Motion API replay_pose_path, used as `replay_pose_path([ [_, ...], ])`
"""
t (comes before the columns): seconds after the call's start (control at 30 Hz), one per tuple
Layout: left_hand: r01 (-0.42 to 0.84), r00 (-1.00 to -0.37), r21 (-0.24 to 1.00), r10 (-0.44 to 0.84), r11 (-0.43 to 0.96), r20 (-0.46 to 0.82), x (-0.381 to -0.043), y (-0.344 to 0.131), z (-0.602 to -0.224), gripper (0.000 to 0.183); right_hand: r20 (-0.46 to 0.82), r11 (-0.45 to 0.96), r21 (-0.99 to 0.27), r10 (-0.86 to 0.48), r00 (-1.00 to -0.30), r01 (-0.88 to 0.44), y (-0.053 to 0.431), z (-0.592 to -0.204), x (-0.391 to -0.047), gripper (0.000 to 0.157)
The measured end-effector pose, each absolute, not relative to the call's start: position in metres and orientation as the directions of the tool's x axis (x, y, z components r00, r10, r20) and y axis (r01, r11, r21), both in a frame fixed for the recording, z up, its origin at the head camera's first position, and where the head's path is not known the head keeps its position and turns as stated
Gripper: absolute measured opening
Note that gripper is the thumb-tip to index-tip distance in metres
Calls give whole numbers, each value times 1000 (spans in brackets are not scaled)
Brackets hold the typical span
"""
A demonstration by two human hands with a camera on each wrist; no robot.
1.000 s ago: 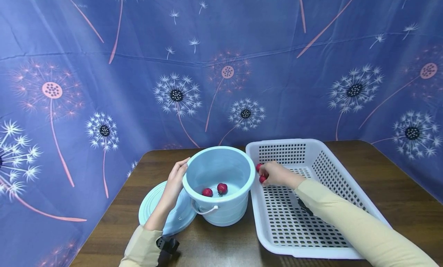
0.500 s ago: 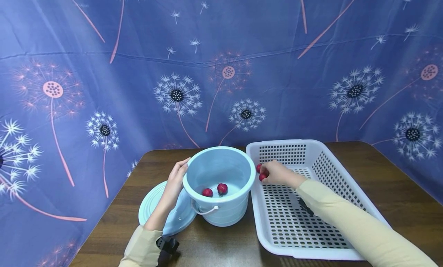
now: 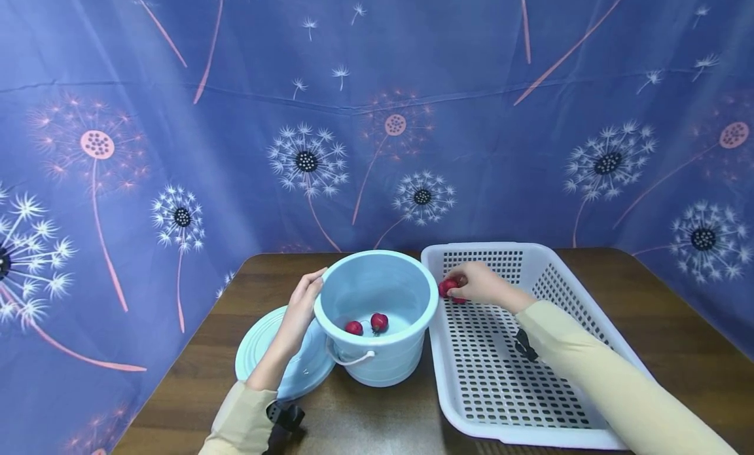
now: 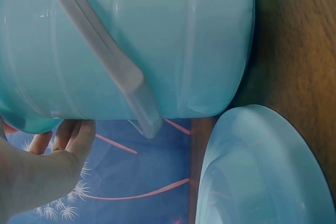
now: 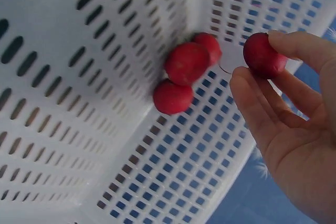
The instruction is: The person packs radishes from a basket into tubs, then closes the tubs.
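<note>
A dark brown wooden surface [image 3: 677, 324] with a rounded edge fills the lower frame. Behind it, across the upper frame, hangs a blue fabric backdrop [image 3: 483, 82] printed with white and pink dandelions, evenly lit.

A small round red fruit [image 5: 264, 55] — glossy, smooth-skinned — is pinched between the fingers [image 5: 296, 45] of the right hand [image 3: 484, 286], held off the floor of the white perforated basket [image 3: 533, 402] near its far-left corner. Three more red fruits [image 5: 185, 77] of the same kind lie clustered in that corner, touching one another, against the basket's wall. Just beside the basket stands a light-blue bucket [image 3: 377, 350], upright and uncovered — two red fruits [image 3: 367, 325] rest on its bottom, near each other. The left hand [image 3: 302, 306] holds its rim.
</note>
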State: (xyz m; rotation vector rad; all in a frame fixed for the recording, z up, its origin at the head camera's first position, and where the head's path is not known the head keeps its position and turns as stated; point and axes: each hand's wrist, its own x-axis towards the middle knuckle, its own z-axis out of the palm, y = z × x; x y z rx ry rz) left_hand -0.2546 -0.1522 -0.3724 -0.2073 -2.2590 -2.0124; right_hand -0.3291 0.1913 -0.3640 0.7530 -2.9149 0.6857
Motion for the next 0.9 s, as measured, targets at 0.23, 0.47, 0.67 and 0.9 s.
replay_pose_path([
  [0.23,178,-984,978,32,111,176,-257,-153,-372,43,195,773,-458,-394,-898,-439,194,-354,-329,30],
  [0.47,173,-985,979,20,105,172,-257,-155,-373,41,217,761,-472,-390,-895,-446,192,-343,-326,25],
  [0.67,175,-985,978,19,110,174,-258,-155,-375,42,252,746,-490,-374,-892,-452,190,-335,-321,27],
  [0.9,185,-983,977,28,109,183,-258,-156,-375,43,352,732,-443,-389,-851,-518,185,-317,-315,28],
])
